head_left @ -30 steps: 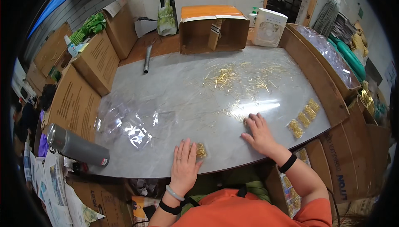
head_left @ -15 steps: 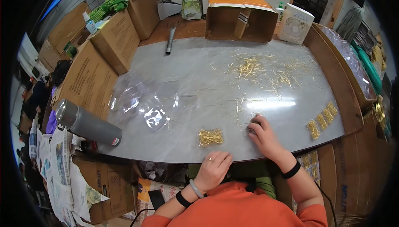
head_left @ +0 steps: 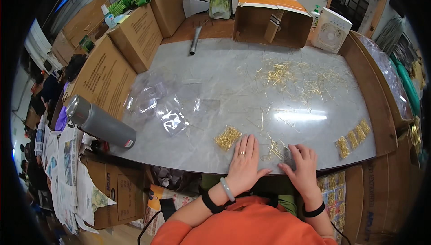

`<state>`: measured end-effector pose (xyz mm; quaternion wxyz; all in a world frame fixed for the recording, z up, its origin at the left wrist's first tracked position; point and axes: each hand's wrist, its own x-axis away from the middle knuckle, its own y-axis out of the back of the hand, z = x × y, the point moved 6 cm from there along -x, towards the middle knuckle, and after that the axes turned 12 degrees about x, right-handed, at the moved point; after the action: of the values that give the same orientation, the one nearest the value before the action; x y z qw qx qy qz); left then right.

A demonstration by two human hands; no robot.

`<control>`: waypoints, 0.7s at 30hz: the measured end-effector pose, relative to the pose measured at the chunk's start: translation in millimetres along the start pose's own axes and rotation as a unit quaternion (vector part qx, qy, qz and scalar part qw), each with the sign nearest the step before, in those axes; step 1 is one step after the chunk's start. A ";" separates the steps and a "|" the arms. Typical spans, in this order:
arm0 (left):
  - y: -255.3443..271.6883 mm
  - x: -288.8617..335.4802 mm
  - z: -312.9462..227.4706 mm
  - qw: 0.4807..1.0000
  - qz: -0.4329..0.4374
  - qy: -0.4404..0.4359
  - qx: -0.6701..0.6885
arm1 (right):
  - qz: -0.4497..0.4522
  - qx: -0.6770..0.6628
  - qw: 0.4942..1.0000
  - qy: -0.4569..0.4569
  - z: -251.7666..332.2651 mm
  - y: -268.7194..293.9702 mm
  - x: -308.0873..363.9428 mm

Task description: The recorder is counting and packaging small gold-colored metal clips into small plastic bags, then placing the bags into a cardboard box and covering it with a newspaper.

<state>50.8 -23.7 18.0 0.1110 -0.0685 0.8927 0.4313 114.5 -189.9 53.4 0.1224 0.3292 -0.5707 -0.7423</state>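
left hand (head_left: 244, 162): flat, fingers spread, palm down on grey marble-pattern tabletop (head_left: 224, 79), holds nothing
right hand (head_left: 301, 166): fingers curled over loose thin gold pins (head_left: 274, 148), lower centre
bagged gold pin bundle (head_left: 227, 137): just left of left hand
clear crinkled plastic bags (head_left: 157, 106): centre left

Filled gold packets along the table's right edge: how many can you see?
4 filled gold packets lie in a diagonal row near the right edge of the grey table, right of the right hand. More may lie hidden beyond the edge.
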 end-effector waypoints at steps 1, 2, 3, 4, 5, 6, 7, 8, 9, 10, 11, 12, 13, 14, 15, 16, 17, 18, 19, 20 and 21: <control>-2.9 -7.2 -1.1 1.000 0.005 -0.005 -0.002 | -0.006 -0.013 1.000 0.007 0.0 -2.5 0.7; -7.4 -14.1 -0.9 1.000 0.010 -0.011 -0.003 | -0.013 -0.025 1.000 0.014 -0.3 -9.0 0.9; -11.7 -19.5 -1.1 1.000 0.014 -0.015 -0.005 | -0.019 -0.038 0.999 0.021 -0.1 -15.3 0.9; -16.2 -23.6 -2.6 0.999 0.023 -0.028 -0.015 | -0.018 -0.056 0.998 0.039 2.1 -22.5 -1.5; -20.5 -26.9 -4.2 0.998 0.032 -0.041 -0.026 | -0.017 -0.073 0.996 0.057 4.5 -29.1 -6.9; -23.6 -27.9 -5.8 0.997 0.040 -0.054 -0.036 | -0.016 -0.091 0.993 0.076 8.1 -32.2 -12.2; -24.2 -27.6 -6.1 0.997 0.042 -0.060 -0.030 | -0.029 -0.110 0.989 0.091 13.4 -30.5 -17.7; -24.3 -26.3 -6.1 0.997 0.045 -0.065 -0.024 | -0.024 -0.145 0.986 0.078 11.1 -31.1 -17.7; -24.2 -24.6 -5.9 0.996 0.047 -0.071 -0.018 | -0.020 -0.179 0.982 0.065 8.6 -31.9 -17.4; -23.6 -22.5 -5.1 0.996 0.041 -0.076 -0.005 | -0.017 -0.212 0.976 0.053 5.9 -32.5 -18.0; -23.2 -19.5 -3.6 0.996 0.035 -0.082 0.008 | -0.043 -0.184 0.982 0.032 -1.5 -31.4 -20.6; -21.8 -17.9 -2.3 0.996 0.029 -0.087 0.020 | -0.070 -0.154 0.986 0.011 -11.2 -31.4 -25.5; -21.9 -17.7 -3.0 0.994 0.034 -0.096 0.033 | -0.095 -0.123 0.988 -0.013 -19.4 -30.6 -28.2; -21.7 -17.8 -3.8 0.993 0.039 -0.104 0.045 | -0.071 -0.084 0.994 -0.001 -19.0 -34.8 -31.8; -21.3 -17.6 -4.7 0.991 0.044 -0.113 0.058 | -0.047 -0.045 0.998 0.010 -18.4 -39.1 -35.1; -19.7 -17.8 -2.4 0.989 0.044 -0.092 0.104 | -0.023 -0.006 1.000 0.020 -17.6 -41.8 -37.1; -17.7 -17.5 -0.3 0.985 0.044 -0.071 0.150 | -0.001 -0.038 0.998 0.054 -11.2 -42.5 -37.5; -16.3 -17.2 1.3 0.979 0.045 -0.050 0.195 | 0.022 -0.070 0.993 0.088 -2.3 -41.5 -37.4; -12.6 -16.4 2.0 0.982 0.017 -0.045 0.182 | 0.045 -0.102 0.986 0.122 4.5 -41.1 -35.4; -9.0 -15.3 2.3 0.985 -0.011 -0.041 0.168 | 0.061 -0.126 0.980 0.142 6.6 -40.8 -32.6; -5.4 -14.6 2.7 0.987 -0.038 -0.036 0.155 | 0.077 -0.150 0.972 0.162 8.4 -40.4 -29.5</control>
<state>66.4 -24.5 16.0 0.1688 -0.0687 0.9409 0.2855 139.3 -154.2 27.4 0.3177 0.3785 -0.4492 -0.7443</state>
